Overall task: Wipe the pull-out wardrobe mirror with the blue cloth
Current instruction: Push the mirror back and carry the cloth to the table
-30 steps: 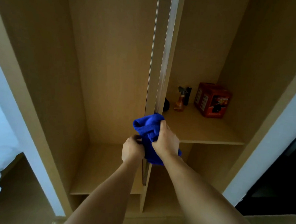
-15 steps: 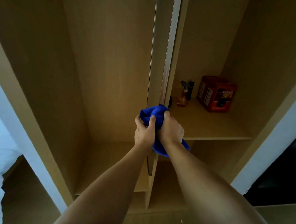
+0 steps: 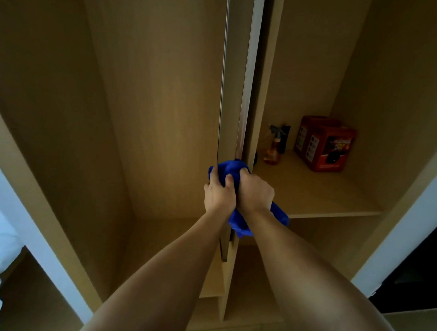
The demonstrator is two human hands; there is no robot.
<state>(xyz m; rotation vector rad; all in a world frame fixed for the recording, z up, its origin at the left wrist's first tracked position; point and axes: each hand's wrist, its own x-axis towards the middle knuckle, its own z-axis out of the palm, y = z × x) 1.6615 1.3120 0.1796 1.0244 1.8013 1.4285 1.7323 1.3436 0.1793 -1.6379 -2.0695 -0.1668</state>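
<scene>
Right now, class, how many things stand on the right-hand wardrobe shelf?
3 clearly: a spray bottle by the divider, a dark container behind it, a red box further right. Others may hide behind the divider.

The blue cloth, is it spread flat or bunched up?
Bunched up: the blue cloth is a wad gripped by the left hand and right hand.

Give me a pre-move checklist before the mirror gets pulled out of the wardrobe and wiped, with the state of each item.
1. Blue cloth in hand: ok, the left hand and right hand both grip it.
2. Cloth at the mirror edge: ok, bunched against it.
3. Mirror pulled out: not ok, only its thin edge shows.
4. Mirror face exposed to wipe: not ok.
5. Spray bottle and red box out of the way: ok, they stand back on the right shelf.
6. Cloth damp or dry: cannot tell.
</scene>
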